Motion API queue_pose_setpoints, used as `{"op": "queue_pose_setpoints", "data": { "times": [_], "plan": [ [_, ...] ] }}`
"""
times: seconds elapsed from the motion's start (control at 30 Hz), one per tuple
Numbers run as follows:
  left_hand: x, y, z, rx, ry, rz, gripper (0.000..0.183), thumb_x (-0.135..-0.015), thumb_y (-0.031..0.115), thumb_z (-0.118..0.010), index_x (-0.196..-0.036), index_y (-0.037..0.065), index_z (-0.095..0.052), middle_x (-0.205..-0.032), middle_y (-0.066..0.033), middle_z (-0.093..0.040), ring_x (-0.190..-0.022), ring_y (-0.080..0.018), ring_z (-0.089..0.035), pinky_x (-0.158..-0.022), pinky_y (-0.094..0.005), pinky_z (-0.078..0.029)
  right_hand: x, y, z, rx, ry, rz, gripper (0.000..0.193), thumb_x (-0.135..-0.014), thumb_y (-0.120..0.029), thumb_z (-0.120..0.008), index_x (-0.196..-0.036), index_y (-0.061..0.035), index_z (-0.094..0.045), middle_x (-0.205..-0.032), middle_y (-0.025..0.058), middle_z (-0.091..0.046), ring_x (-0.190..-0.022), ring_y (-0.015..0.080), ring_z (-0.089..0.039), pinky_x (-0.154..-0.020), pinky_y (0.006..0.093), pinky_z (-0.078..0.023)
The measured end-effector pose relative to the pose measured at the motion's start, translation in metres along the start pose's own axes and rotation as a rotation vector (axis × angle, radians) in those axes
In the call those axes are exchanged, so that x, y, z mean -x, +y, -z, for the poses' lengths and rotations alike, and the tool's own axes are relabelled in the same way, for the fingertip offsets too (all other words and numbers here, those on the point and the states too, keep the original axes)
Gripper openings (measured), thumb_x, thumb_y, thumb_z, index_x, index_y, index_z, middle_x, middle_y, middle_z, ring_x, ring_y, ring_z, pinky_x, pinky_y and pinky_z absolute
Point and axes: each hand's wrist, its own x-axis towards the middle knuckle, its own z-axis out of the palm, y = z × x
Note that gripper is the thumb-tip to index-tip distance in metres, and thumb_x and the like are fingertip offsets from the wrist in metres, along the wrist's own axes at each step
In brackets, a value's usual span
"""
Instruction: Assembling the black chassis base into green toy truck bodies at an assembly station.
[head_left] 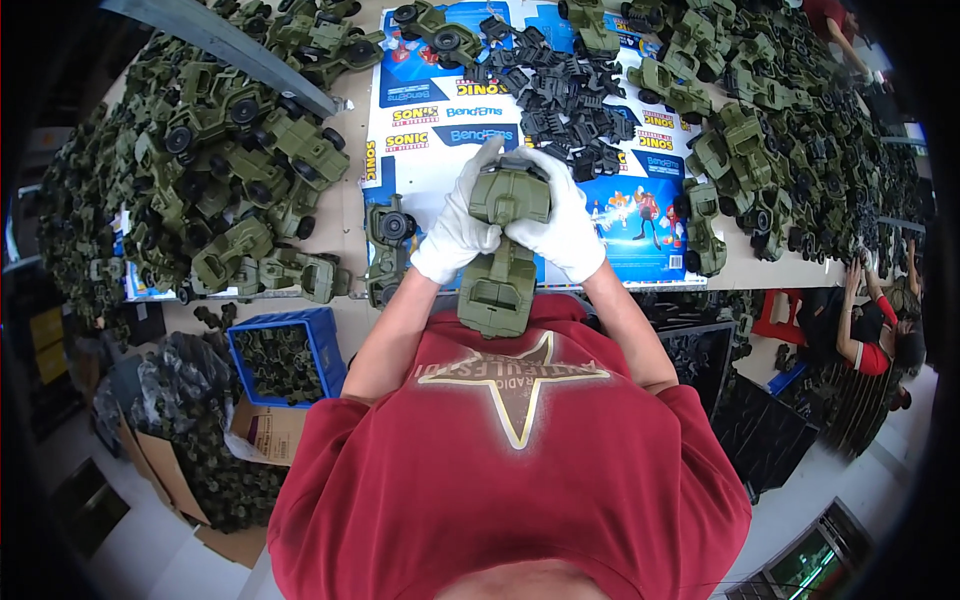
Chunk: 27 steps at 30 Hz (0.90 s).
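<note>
In front of my chest I hold an olive-green toy truck with both white-gloved hands. My left hand closes round its left side, the thumb pressed near the middle. Opposite it, my right hand grips the other side, its fingers bent over the far end. That far end is partly hidden by the gloves. Small black plastic parts lie heaped just beyond my hands on a printed blue-and-white sheet. Beside my left wrist stands another green toy vehicle with black wheels.
Piles of green toy vehicles cover the table left and right. A grey metal bar slants across the upper left. Below the table's left are a blue crate and an open cardboard box. A co-worker is at far right.
</note>
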Motion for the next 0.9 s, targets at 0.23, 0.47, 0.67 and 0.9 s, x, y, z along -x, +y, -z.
{"op": "queue_pose_setpoints", "data": {
  "times": [0.23,0.47,0.67,0.9],
  "plan": [
    [0.004,-0.012,0.003,-0.313,0.082,-0.164,0.074,-0.067,0.021,-0.080,-0.131,0.002,-0.048,-0.121,-0.0104,-0.059,-0.109,-0.0186,-0.059,-0.096,-0.0323,-0.048,0.002,0.011,-0.010,-0.001,0.120,0.163,0.062,-0.072,-0.028,-0.073,-0.125,-0.0027,-0.054,-0.116,0.0180,-0.059,-0.109,0.0359,-0.055,-0.096,0.0423,-0.045],
    [0.012,-0.023,-0.001,0.018,0.073,-0.097,0.074,-0.072,0.026,-0.081,-0.132,0.002,-0.045,-0.121,-0.0114,-0.059,-0.110,-0.0188,-0.059,-0.095,-0.0325,-0.049,0.011,0.004,-0.011,0.017,0.068,0.039,0.058,-0.072,-0.018,-0.072,-0.125,-0.0032,-0.054,-0.118,0.0183,-0.058,-0.109,0.0358,-0.055,-0.096,0.0416,-0.044],
    [0.000,-0.013,0.000,-0.210,0.085,-0.086,0.080,-0.071,0.036,-0.084,-0.131,0.002,-0.045,-0.118,-0.0096,-0.061,-0.109,-0.0189,-0.060,-0.095,-0.0328,-0.049,0.004,0.002,-0.018,0.031,0.161,0.054,0.054,-0.072,-0.011,-0.070,-0.123,-0.0031,-0.055,-0.118,0.0181,-0.056,-0.106,0.0338,-0.056,-0.094,0.0408,-0.045],
    [0.012,-0.028,-0.002,-0.278,0.149,0.088,0.069,-0.077,0.031,-0.081,-0.130,0.001,-0.049,-0.115,-0.0098,-0.062,-0.105,-0.0198,-0.061,-0.093,-0.0328,-0.049,0.023,0.023,-0.029,-0.136,0.224,-0.182,0.037,-0.082,-0.008,-0.063,-0.118,-0.0026,-0.060,-0.110,0.0167,-0.063,-0.105,0.0290,-0.060,-0.094,0.0380,-0.046]
  ]
}}
